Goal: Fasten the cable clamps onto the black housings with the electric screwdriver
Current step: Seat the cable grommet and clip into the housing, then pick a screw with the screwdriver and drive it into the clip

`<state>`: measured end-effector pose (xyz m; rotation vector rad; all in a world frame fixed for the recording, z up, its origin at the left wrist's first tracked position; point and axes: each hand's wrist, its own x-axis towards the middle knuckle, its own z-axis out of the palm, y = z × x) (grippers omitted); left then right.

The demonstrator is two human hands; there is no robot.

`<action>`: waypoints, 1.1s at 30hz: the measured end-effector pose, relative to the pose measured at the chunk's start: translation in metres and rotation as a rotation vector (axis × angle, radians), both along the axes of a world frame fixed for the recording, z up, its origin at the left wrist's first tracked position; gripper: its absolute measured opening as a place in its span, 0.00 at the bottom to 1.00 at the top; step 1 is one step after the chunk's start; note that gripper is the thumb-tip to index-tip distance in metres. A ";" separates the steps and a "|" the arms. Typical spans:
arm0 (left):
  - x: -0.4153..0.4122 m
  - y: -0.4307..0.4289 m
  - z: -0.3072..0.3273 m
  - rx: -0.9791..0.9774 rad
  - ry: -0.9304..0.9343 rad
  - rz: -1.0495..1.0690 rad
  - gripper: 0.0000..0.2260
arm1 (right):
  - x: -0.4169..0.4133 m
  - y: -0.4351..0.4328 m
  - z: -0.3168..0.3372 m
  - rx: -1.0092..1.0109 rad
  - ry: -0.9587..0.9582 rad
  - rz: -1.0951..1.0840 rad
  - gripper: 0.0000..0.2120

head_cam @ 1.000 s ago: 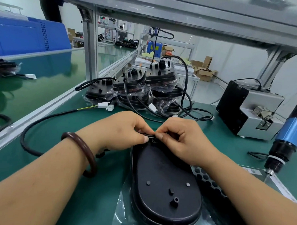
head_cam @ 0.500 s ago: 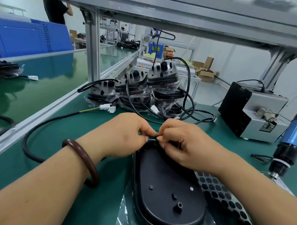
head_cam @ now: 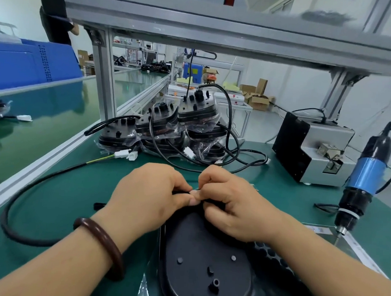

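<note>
Hardly anything has shifted: left hand [head_cam: 148, 197] and right hand [head_cam: 232, 202] still pinch a thin black piece [head_cam: 197, 189] atop the black housing [head_cam: 206, 259].

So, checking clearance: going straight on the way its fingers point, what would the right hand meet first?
The left hand: the right hand points toward it, fingertips seemingly touching, both pinching a small black part.

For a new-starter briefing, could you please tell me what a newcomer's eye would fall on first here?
At centre, the left hand and right hand pinch a small black part at the far end of a black oval plastic housing. At the right edge a blue-bodied electric screwdriver points tip down; behind the hands sits a pile of bagged black housings with trailing cables.
</note>
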<state>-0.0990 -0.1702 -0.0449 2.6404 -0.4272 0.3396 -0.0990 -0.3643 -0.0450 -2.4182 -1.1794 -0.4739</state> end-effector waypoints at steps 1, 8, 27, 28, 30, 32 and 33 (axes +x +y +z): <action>0.001 0.000 -0.001 -0.007 0.004 0.011 0.10 | 0.000 0.000 0.000 0.005 -0.002 0.001 0.06; 0.003 0.000 -0.007 -0.042 -0.002 0.052 0.13 | 0.000 -0.002 0.000 -0.005 -0.009 0.018 0.07; 0.006 0.002 -0.002 -0.158 0.093 0.003 0.12 | 0.011 -0.195 0.047 1.458 0.174 -1.405 0.34; 0.005 0.002 -0.003 -0.160 0.093 0.003 0.13 | 0.012 -0.196 0.038 1.504 0.346 -1.345 0.39; 0.005 0.001 -0.003 -0.159 0.088 0.002 0.13 | 0.013 -0.191 0.024 1.527 0.533 -1.207 0.42; 0.006 0.002 -0.004 -0.161 0.080 0.001 0.13 | 0.016 -0.184 0.018 1.528 0.608 -1.120 0.36; 0.006 0.003 -0.005 -0.160 0.077 -0.002 0.12 | 0.017 -0.181 0.016 1.536 0.624 -1.095 0.32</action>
